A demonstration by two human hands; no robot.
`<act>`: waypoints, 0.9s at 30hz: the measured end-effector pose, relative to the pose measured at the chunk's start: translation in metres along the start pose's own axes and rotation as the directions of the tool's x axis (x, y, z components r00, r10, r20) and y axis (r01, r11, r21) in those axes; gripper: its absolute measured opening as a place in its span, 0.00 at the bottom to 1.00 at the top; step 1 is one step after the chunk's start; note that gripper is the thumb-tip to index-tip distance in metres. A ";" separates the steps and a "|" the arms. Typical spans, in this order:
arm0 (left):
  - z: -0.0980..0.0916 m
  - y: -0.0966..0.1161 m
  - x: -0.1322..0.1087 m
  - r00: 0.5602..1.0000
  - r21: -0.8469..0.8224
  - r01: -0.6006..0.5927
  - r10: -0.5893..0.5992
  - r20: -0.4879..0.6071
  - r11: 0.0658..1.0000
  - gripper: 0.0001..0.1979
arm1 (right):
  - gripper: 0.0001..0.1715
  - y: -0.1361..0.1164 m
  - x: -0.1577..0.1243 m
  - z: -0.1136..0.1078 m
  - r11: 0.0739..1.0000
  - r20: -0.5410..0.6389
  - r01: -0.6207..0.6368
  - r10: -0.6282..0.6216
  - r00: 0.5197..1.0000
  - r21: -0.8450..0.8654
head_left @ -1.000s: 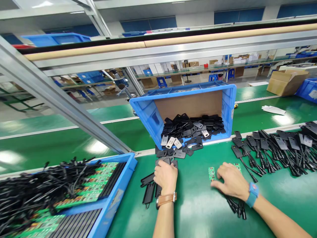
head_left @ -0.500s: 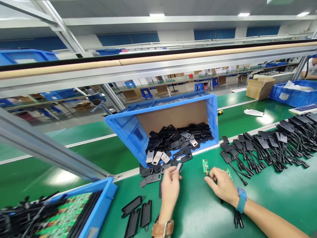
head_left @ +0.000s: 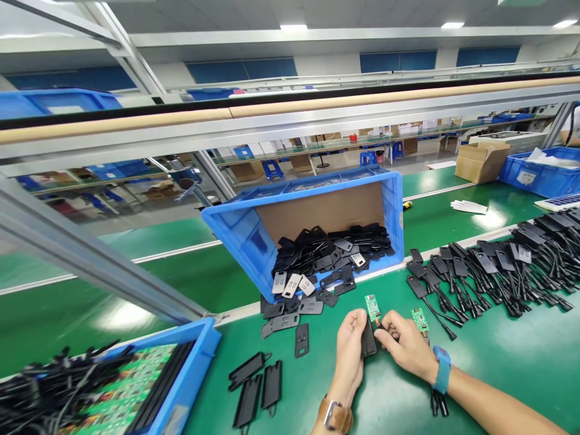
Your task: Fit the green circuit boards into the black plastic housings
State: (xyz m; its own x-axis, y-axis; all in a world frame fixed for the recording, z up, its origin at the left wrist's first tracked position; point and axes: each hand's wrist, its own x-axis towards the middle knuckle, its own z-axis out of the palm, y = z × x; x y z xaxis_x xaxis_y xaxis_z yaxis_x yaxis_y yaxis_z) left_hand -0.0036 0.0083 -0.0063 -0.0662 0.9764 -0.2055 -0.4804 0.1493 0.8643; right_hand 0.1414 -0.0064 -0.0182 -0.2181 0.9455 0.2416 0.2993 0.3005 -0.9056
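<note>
My left hand is closed around a flat black plastic case piece, held upright just above the green table. Close by on its right, my right hand pinches the wires at the lower end of a small green circuit board. The board stands up between the two hands, beside the case piece's top; whether they touch I cannot tell. A second green circuit board lies just beyond my right hand. Black cable ends poke out beneath my right wrist. Three black tray-like housings lie to the left.
A tipped blue crate spills black cover plates onto the table. Finished-looking black cased cables lie in rows at right. Another blue bin at lower left holds circuit boards and cables. A metal post slants across the left.
My left hand has moved right from the loose cover plates to beside my right hand, the black case piece now in it. My right hand still pinches the board's wires, nearly in place.
</note>
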 end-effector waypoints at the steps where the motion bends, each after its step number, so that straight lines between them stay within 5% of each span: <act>1: 0.001 -0.001 0.000 0.999 -0.088 0.037 -0.038 -0.004 0.995 0.18 | 0.14 0.000 0.000 0.000 1.000 -0.007 0.001 -0.001 1.000 -0.006; 7: 0.002 -0.005 0.001 0.979 -0.294 0.172 -0.196 -0.055 0.940 0.17 | 0.15 -0.001 0.000 -0.001 0.994 -0.001 0.046 -0.047 0.999 -0.102; 15: -0.002 0.003 0.002 0.962 -0.099 0.216 -0.194 0.194 0.971 0.17 | 0.16 0.000 -0.001 -0.003 0.973 0.094 0.101 -0.083 0.992 -0.208; 21: -0.003 -0.002 0.002 0.972 0.124 0.033 -0.060 0.226 0.992 0.22 | 0.12 -0.002 0.005 -0.009 0.998 -0.072 0.019 -0.023 0.997 -0.063; 27: 0.001 -0.006 -0.001 0.960 0.436 -0.173 0.052 0.274 0.883 0.23 | 0.15 -0.001 0.011 -0.015 0.999 -0.155 0.047 -0.047 0.987 -0.005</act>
State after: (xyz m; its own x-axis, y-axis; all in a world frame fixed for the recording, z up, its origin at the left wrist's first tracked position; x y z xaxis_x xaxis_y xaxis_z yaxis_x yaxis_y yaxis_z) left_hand -0.0003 0.0061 -0.0106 0.1510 0.9882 -0.0262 -0.0316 0.0313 0.9990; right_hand 0.1527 0.0052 -0.0095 -0.0852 0.9382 0.3353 0.2934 0.3453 -0.8915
